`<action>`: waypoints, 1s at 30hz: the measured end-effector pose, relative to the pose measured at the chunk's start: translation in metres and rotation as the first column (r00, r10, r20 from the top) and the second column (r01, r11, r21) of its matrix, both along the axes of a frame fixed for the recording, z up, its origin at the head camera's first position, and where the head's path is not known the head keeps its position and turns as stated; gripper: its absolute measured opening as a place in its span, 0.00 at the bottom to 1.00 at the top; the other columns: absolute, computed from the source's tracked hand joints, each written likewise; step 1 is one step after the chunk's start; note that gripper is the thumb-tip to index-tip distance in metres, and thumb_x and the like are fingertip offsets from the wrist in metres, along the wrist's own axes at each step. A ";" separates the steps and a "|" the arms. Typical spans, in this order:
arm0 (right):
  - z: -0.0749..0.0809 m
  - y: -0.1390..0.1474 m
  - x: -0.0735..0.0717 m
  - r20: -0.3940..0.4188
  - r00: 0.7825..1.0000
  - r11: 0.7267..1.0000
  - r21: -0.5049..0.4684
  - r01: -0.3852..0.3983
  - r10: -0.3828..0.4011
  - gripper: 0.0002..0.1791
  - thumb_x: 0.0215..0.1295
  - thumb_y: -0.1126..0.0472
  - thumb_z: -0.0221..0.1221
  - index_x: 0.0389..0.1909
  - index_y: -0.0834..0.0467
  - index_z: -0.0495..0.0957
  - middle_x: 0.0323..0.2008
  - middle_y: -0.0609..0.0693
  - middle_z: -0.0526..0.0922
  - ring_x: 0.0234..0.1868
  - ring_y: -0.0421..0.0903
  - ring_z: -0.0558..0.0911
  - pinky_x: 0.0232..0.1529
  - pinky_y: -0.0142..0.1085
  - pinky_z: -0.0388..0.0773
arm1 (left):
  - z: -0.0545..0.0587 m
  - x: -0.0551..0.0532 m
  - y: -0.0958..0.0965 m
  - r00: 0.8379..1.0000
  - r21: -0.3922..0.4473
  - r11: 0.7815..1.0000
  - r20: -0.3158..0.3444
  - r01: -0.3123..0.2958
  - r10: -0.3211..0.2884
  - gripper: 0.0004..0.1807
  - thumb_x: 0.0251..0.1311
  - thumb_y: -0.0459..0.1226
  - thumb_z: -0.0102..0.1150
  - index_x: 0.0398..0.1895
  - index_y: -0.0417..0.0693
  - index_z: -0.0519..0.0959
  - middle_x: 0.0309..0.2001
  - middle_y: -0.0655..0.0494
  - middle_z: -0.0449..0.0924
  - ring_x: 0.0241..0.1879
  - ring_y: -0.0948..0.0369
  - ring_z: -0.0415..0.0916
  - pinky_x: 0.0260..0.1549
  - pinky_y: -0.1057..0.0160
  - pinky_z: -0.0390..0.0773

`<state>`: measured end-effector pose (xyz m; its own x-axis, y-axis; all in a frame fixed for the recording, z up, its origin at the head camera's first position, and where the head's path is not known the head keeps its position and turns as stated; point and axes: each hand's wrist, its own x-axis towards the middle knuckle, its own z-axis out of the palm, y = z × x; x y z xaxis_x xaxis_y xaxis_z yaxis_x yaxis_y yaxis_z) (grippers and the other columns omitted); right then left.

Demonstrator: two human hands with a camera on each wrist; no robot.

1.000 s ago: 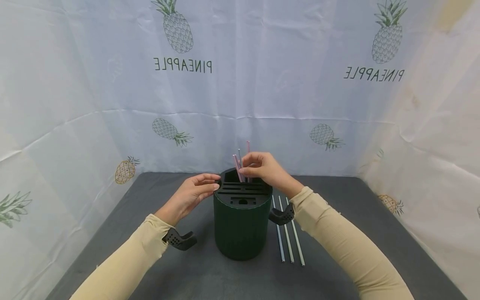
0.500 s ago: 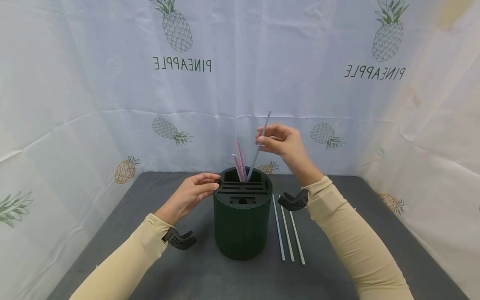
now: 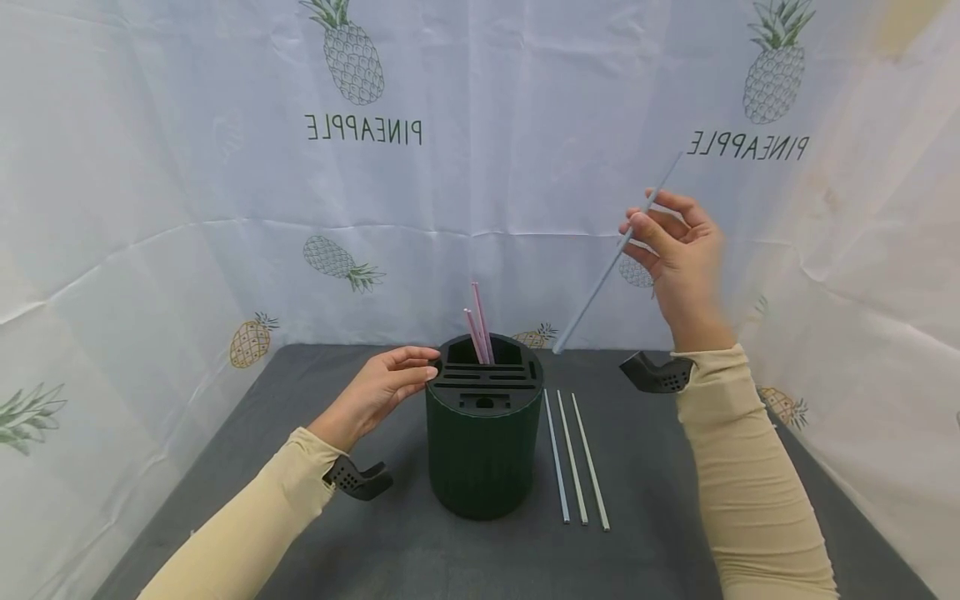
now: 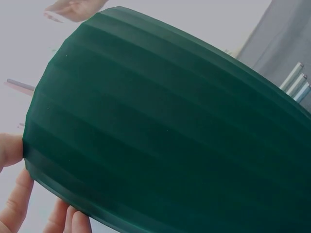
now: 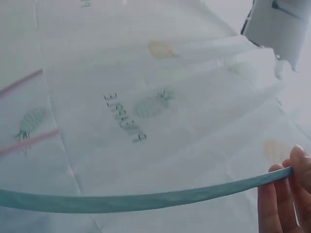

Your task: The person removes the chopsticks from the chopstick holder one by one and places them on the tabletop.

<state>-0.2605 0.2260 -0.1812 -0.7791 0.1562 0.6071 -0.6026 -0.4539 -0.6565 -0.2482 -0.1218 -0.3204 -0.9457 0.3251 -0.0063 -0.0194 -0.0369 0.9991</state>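
Upper right: blue stick (image 3: 597, 284) pinched by right hand (image 3: 684, 250). Centre: holder (image 3: 482, 462), touched by relaxed left hand (image 3: 378, 393), should be steadied.

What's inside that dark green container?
Pink sticks lean in the far compartment of the dark green container, their tops poking out. Their lower ends are hidden. What lies beneath the slotted top can't be seen.

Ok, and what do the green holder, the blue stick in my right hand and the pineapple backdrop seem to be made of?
Green holder: probably moulded plastic, satin finish, judging by its even colour and shallow ribs. Blue stick: perhaps plastic, low-gloss; no grain shows, but coated metal or wood stays possible. Pineapple backdrop: thin fabric or plastic sheeting, matte-looking and creased.
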 end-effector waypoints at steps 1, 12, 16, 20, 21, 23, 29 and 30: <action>-0.002 0.005 0.000 0.010 1.000 1.000 -0.003 0.011 -0.010 0.18 0.54 0.75 0.65 0.47 0.68 0.76 0.31 0.56 0.86 0.31 0.47 0.85 0.30 0.34 0.84 | 0.000 0.000 0.000 1.000 0.002 1.000 0.000 0.000 0.000 0.24 0.64 0.35 0.60 0.62 0.40 0.71 0.61 0.49 0.67 0.58 0.59 0.70 0.60 0.62 0.73; -0.092 0.052 -0.021 0.248 0.946 0.939 0.321 0.121 -0.207 0.15 0.59 0.67 0.65 0.47 0.55 0.80 0.31 0.44 0.88 0.31 0.39 0.86 0.33 0.30 0.84 | -0.001 0.001 0.002 1.000 -0.001 1.000 0.001 -0.005 0.005 0.24 0.64 0.35 0.60 0.62 0.40 0.70 0.62 0.49 0.66 0.60 0.57 0.69 0.64 0.56 0.69; -0.135 0.064 -0.028 0.318 0.904 0.858 0.505 0.094 -0.287 0.17 0.61 0.63 0.65 0.51 0.55 0.77 0.30 0.38 0.87 0.33 0.36 0.86 0.35 0.30 0.84 | -0.001 0.001 0.001 1.000 -0.002 1.000 0.001 -0.007 0.007 0.24 0.64 0.35 0.60 0.62 0.40 0.71 0.62 0.49 0.67 0.59 0.58 0.69 0.63 0.58 0.70; -0.173 0.071 -0.033 0.386 0.843 0.753 0.657 0.035 -0.375 0.27 0.61 0.58 0.66 0.59 0.63 0.72 0.31 0.35 0.86 0.34 0.35 0.85 0.37 0.31 0.84 | -0.002 0.001 0.001 1.000 0.003 1.000 0.001 -0.004 0.004 0.24 0.64 0.35 0.60 0.62 0.40 0.71 0.61 0.50 0.67 0.58 0.59 0.70 0.60 0.61 0.73; -0.182 0.072 -0.034 0.400 0.828 0.732 0.682 0.017 -0.392 0.29 0.62 0.58 0.65 0.61 0.64 0.71 0.32 0.36 0.86 0.35 0.35 0.86 0.37 0.31 0.84 | -0.002 0.001 0.001 1.000 0.004 1.000 0.001 -0.005 0.005 0.24 0.64 0.35 0.60 0.62 0.40 0.71 0.60 0.50 0.67 0.58 0.59 0.70 0.59 0.62 0.73; -0.197 0.073 -0.035 0.428 0.805 0.703 0.711 -0.021 -0.409 0.30 0.62 0.57 0.65 0.62 0.66 0.70 0.35 0.41 0.87 0.36 0.38 0.86 0.38 0.32 0.84 | -0.002 0.001 0.001 1.000 0.003 1.000 0.001 -0.005 0.005 0.24 0.64 0.35 0.60 0.62 0.40 0.71 0.60 0.50 0.67 0.58 0.60 0.70 0.59 0.63 0.74; -0.232 0.073 -0.040 0.449 0.786 0.644 0.760 -0.086 -0.425 0.28 0.63 0.60 0.64 0.61 0.69 0.71 0.43 0.59 0.86 0.43 0.54 0.86 0.37 0.35 0.85 | -0.001 0.001 0.001 1.000 -0.002 1.000 0.003 -0.002 0.002 0.24 0.64 0.35 0.60 0.62 0.40 0.70 0.61 0.49 0.67 0.59 0.58 0.69 0.62 0.59 0.71; -0.237 0.072 -0.041 0.457 0.783 0.641 0.761 -0.098 -0.423 0.28 0.63 0.60 0.64 0.60 0.70 0.71 0.43 0.60 0.86 0.43 0.54 0.86 0.37 0.35 0.85 | 0.000 0.001 0.001 1.000 -0.002 1.000 0.003 -0.003 0.003 0.24 0.64 0.35 0.60 0.62 0.40 0.70 0.61 0.49 0.67 0.59 0.58 0.69 0.62 0.59 0.71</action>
<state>-0.3013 0.2976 -0.4178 -0.9983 0.0407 0.0426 -0.0237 0.3842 -0.9229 -0.2472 -0.1207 -0.3208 -0.9466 0.3223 -0.0100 -0.0224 -0.0349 0.9991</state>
